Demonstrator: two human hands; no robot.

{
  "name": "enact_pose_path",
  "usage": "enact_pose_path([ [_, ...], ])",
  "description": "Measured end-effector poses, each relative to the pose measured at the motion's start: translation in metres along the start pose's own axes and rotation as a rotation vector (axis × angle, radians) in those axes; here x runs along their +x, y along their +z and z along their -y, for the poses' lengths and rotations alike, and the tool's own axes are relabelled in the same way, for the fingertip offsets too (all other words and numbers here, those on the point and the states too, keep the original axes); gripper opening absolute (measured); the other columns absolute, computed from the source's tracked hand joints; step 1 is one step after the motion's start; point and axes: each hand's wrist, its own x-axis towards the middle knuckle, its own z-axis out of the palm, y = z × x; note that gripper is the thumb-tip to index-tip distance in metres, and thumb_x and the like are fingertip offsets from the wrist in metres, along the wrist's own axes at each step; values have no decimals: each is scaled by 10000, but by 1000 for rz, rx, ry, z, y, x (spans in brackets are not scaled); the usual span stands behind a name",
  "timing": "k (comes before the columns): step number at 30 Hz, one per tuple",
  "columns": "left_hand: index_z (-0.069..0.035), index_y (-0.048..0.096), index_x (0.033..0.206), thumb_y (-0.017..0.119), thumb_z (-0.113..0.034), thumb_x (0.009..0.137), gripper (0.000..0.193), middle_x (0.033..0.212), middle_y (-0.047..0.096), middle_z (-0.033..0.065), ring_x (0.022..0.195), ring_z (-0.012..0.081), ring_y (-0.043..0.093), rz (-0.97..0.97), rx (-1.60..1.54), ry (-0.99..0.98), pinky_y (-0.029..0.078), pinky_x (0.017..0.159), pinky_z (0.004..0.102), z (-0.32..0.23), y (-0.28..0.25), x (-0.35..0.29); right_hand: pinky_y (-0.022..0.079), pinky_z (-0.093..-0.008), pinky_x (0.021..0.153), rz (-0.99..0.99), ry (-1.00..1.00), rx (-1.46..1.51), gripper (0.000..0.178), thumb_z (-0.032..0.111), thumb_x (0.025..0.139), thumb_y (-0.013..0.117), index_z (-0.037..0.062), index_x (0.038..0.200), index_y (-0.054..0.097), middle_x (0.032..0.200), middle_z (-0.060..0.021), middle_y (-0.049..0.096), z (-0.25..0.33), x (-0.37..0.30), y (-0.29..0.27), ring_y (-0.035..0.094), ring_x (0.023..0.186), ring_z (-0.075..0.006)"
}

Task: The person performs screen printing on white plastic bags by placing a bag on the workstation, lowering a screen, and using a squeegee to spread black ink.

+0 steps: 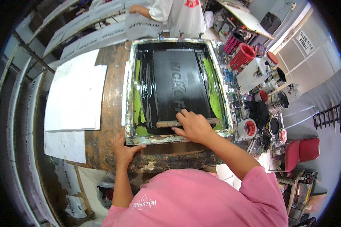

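The squeegee, a wooden-handled bar, lies across the near end of the printing screen, and the right hand is closed over its middle, fingers curled on top of the handle. Far out to the left of that grip, a stack of white sheets lies on the worn wooden table. Nearer, the left hand presses flat, fingers spread, on the near left corner of the screen's paint-crusted frame, holding nothing. Beyond the grip the mesh is black with ink, with green strips at both sides. Just right of the grip sits a roll of tape, and farther right and beyond stand ink tins and a red tub. Straight across the table from the grip, another person in a white shirt stands.
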Motion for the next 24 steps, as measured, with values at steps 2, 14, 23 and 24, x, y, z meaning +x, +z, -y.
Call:
enact_pose_path([
  [2, -12, 734, 1266, 1055, -384, 519, 895, 1006, 623, 118, 1055, 342, 598, -26, -60, -8, 487, 921, 459, 4, 2, -1, 589, -467, 871, -30, -36, 33, 396, 413, 937, 749, 62, 1097, 660, 1048, -131, 638, 4, -5, -5, 650, 1050, -333],
  [14, -6, 420, 1628, 1002, -252, 788, 1051, 1454, 611, 138, 1317, 230, 598, -325, -938, 4, 493, 1125, 399, -83, -27, 32, 355, -557, 1024, -615, -4, -244, 405, 395, 865, 755, 74, 1083, 642, 970, -102, 598, 65, 2, -107, 580, 947, -311],
  [23, 7, 410, 1638, 795, -573, 925, 997, 1634, 379, 334, 1487, 519, 390, -79, 122, 40, 297, 1230, 616, -58, 7, 60, 393, -486, 874, -702, -74, -251, 299, 325, 912, 728, 45, 974, 643, 860, -108, 593, 56, 56, -199, 606, 872, -323],
  [24, -5, 411, 1641, 760, -624, 936, 1002, 1654, 354, 342, 1523, 539, 338, -21, 197, -8, 253, 1245, 656, -57, 17, 48, 394, -484, 866, -690, -59, -252, 310, 341, 913, 723, 45, 957, 642, 858, -116, 611, 55, 60, -205, 617, 875, -331],
])
